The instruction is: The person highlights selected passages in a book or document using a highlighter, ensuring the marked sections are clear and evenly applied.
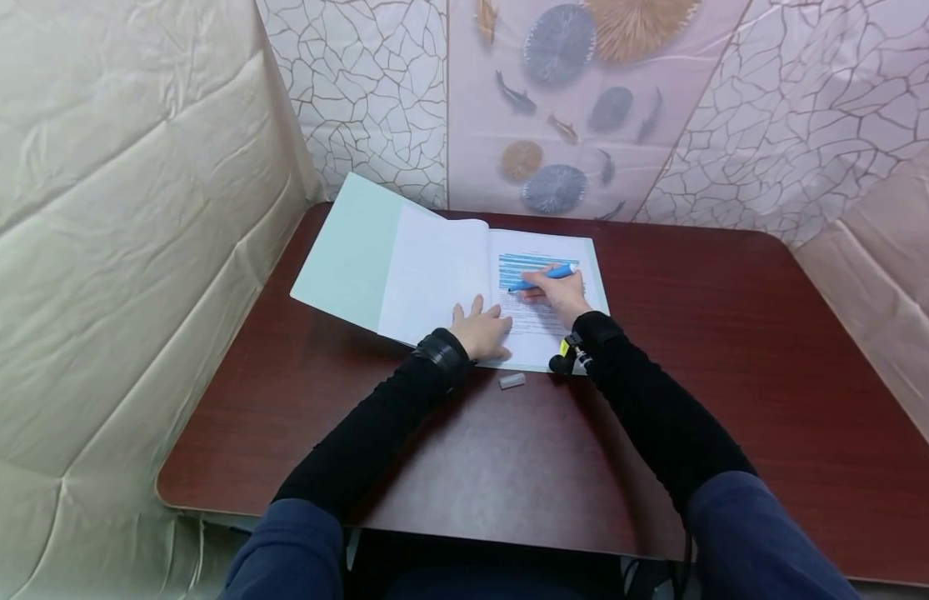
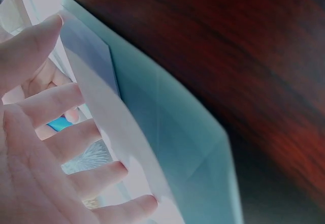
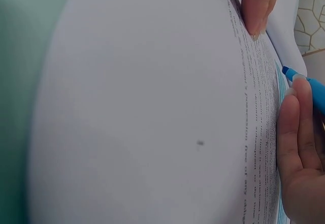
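Note:
A light green folder point(image 1: 342, 250) lies spread on the table with white pages inside. On its right-hand printed page point(image 1: 535, 342), several lines near the top are marked in blue. My right hand point(image 1: 560, 296) pinches a blue highlighter point(image 1: 557, 272), its dark tip right at the left end of the text lines. In the right wrist view the highlighter point(image 3: 316, 93) sits between thumb and fingers. My left hand point(image 1: 481, 331) rests with fingers spread on the lower inner part of the pages, near the fold. Its fingertips point(image 2: 148, 201) lie along the paper in the left wrist view.
A small translucent white cap point(image 1: 512, 381) lies on the dark reddish-brown table point(image 1: 704, 350), just below the folder's lower edge. Patterned cloth point(image 1: 367, 92) hangs behind the table, and a quilted beige cover point(image 1: 119, 208) stands along the left side.

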Tool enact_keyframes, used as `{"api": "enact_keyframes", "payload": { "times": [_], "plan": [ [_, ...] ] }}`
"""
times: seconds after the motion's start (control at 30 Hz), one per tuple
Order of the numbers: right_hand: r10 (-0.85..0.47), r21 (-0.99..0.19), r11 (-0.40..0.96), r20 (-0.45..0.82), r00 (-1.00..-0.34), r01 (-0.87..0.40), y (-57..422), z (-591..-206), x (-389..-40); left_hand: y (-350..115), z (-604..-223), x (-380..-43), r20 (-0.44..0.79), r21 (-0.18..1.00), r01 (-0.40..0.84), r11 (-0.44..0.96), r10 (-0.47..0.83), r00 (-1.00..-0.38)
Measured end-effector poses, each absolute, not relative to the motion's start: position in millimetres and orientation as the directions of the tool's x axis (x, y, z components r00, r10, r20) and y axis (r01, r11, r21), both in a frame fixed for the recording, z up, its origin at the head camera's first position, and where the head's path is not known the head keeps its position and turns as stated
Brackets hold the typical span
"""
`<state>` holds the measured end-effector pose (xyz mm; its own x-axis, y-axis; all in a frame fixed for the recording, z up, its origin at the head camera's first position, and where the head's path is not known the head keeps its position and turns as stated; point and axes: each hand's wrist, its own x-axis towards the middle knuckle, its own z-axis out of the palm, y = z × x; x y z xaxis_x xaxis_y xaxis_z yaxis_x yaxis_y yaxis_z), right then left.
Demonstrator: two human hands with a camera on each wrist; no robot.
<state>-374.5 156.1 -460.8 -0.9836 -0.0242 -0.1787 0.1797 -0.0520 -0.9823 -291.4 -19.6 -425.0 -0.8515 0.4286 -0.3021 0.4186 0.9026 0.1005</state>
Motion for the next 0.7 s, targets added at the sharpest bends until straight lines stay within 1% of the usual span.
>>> {"api": "enact_keyframes", "payload": {
  "times": [0.4, 0.7],
  "plan": [
    [-0.052, -0.984, 0.01, -0.181, -0.982, 0.18, 149, -441, -360, -18, -428, -293, -0.311, 0.098, 0.41, 0.907, 0.419, -0.853],
    [-0.031, -0.984, 0.055, -0.169, -0.985, 0.167, 150, -453, -371, -18, -427, -294, -0.311, 0.106, 0.408, 0.907, 0.421, -0.852]
  ]
}}
